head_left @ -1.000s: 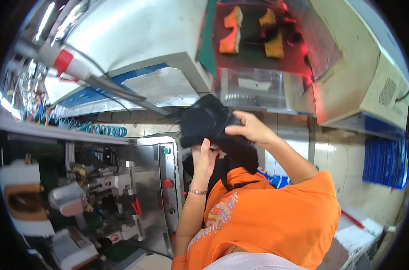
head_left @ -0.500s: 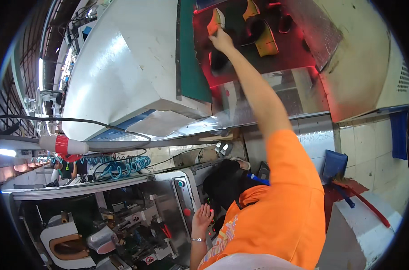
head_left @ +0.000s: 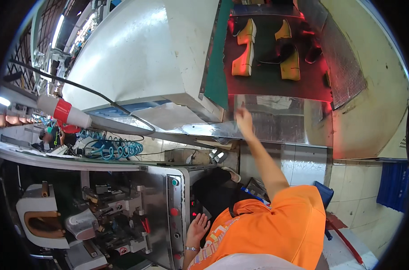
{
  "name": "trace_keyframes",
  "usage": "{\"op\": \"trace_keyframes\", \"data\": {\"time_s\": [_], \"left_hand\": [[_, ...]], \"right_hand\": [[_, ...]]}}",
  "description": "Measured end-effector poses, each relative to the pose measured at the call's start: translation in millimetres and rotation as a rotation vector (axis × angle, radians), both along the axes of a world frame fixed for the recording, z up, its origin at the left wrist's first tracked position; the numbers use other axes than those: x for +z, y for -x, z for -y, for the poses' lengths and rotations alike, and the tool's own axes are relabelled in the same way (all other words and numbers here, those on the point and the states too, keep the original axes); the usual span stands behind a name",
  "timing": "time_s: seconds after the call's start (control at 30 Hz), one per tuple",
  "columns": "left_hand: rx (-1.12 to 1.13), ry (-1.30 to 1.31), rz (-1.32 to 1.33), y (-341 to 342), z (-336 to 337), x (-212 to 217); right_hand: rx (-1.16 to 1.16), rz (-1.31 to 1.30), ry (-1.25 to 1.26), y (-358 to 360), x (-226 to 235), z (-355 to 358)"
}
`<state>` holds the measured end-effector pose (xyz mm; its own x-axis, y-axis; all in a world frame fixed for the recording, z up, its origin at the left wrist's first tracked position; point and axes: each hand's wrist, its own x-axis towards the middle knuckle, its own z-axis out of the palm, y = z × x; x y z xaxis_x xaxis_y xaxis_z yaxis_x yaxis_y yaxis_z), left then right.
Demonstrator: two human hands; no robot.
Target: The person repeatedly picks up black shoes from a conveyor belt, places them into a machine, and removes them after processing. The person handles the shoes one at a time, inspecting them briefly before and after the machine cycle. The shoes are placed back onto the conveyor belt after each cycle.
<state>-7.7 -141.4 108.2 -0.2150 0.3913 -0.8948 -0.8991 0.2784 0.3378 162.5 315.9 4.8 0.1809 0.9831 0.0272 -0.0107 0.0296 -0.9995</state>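
Observation:
My right hand [head_left: 244, 120] is over the shiny metal ledge [head_left: 281, 118] in front of a red-lit opening. It is partly blurred, with a finger stretched out and no object visible in it. Inside, on the dark belt [head_left: 267, 86], lies a yellow shoe-shaped piece [head_left: 243, 62] with a pale edge, apart from my hand. To its right is another yellow piece [head_left: 290, 67] with a dark shoe-like shape [head_left: 283, 48] across it. Low in the picture, my left hand [head_left: 197, 230] is open, fingers loosely spread, beside a machine's control panel [head_left: 174, 211].
A large white machine hood [head_left: 137, 58] and a green flap [head_left: 217, 67] border the opening on the left; a cream housing [head_left: 375, 90] borders its right. At lower left stands a machine with clamps [head_left: 119, 207]. Coiled blue hoses [head_left: 119, 148] hang near a white-and-red cylinder [head_left: 64, 111].
My right hand has let go of a yellow shoe-shaped piece on the belt and drawn back toward me over the ledge. The view has shifted; my left hand stays by the panel.

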Motion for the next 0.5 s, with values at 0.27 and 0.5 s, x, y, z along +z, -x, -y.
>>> {"op": "trace_keyframes", "data": {"time_s": [0.27,0.5], "left_hand": [[-0.291,-0.130,-0.395,-9.1,-37.7,28.2],[-0.341,-0.280,-0.435,-17.2,-53.2,35.0]], "right_hand": [[0.375,-0.088,0.183,-7.0,-7.5,148.7],[-0.025,-0.525,0.240,-84.3,-33.8,78.4]]}}
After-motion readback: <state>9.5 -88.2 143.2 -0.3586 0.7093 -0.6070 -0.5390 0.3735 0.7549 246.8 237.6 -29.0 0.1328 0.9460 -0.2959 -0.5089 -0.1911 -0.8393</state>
